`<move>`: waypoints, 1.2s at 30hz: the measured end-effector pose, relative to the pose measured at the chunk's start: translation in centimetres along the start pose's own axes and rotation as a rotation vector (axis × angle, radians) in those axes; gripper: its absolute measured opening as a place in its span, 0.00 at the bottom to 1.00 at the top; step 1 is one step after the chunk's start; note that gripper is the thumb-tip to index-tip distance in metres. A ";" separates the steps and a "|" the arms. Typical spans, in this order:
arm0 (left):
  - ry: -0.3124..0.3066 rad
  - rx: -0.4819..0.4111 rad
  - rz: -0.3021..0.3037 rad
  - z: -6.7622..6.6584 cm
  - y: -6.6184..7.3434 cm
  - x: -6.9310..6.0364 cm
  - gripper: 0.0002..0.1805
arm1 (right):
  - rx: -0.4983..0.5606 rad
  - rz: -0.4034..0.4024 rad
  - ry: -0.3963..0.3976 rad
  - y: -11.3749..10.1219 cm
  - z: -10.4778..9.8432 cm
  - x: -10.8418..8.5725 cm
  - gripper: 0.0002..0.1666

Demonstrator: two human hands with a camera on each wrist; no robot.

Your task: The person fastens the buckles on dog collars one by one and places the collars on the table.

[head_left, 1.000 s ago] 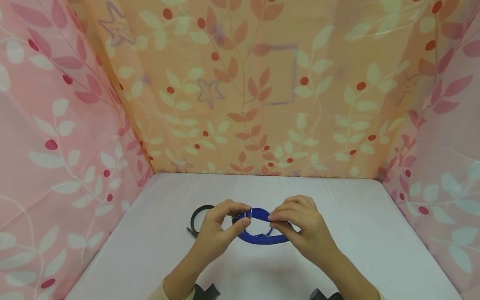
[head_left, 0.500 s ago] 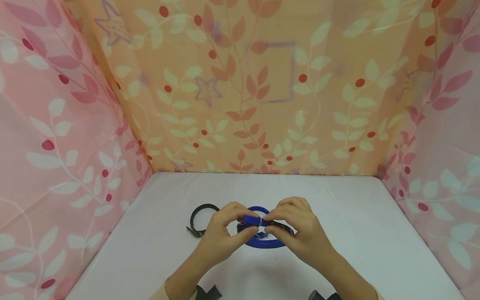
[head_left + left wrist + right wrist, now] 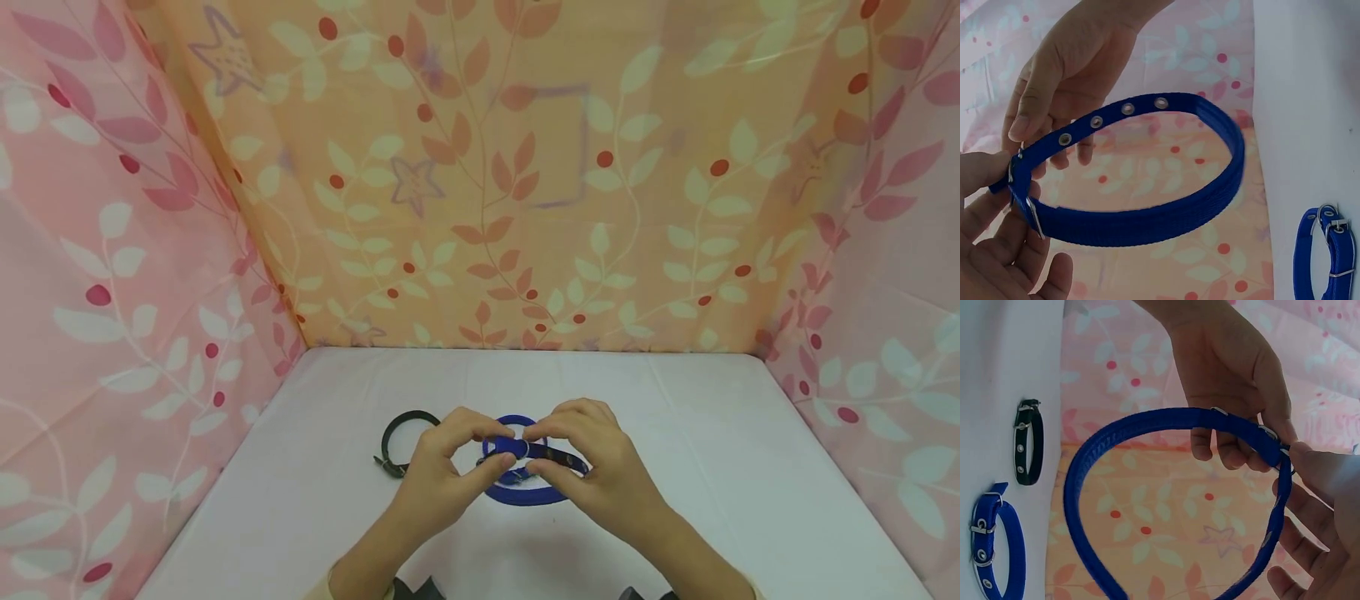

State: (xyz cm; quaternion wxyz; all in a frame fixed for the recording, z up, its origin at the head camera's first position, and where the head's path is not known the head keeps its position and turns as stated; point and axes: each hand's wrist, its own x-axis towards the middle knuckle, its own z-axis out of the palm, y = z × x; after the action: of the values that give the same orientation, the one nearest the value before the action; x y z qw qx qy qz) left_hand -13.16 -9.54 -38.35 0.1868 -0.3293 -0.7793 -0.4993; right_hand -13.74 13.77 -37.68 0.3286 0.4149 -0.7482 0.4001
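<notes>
Both hands point(image 3: 447, 462) point(image 3: 603, 458) nearly meeting, pinching a raised blue collar point(image 3: 1147, 226), forearms point(image 3: 686, 542) angled inward

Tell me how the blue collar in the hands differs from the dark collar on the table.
Colour: the held collar is bright blue; the dark collar looks nearly black.
Support: the held collar is raised between the left hand and right hand; the dark collar rests untouched on the table.
Shared: both are strap loops with metal-rimmed holes.
</notes>
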 end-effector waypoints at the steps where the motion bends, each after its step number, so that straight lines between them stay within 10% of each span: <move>1: -0.003 0.014 0.007 0.1 0.0 0.0 0.11 | 0.000 0.002 -0.005 -0.1 0.1 0.0 0.16; 15: -0.022 -0.019 0.039 -0.3 0.6 0.1 0.11 | 0.037 -0.014 -0.010 -0.3 0.6 -0.1 0.16; 21: -0.015 -0.028 -0.037 -0.7 0.7 0.1 0.12 | 0.026 0.019 -0.034 -0.2 0.7 -0.2 0.22; 36: 0.162 -0.197 -0.141 -2.7 1.3 0.4 0.12 | -0.019 0.196 -0.129 0.9 -0.1 -0.3 0.22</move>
State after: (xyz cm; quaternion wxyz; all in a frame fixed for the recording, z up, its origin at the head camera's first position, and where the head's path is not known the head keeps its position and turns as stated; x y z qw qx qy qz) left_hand -12.61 -11.49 -36.11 0.1803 -0.2489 -0.7301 -0.6103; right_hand -14.36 14.25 -38.11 0.2429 0.3616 -0.8086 0.3955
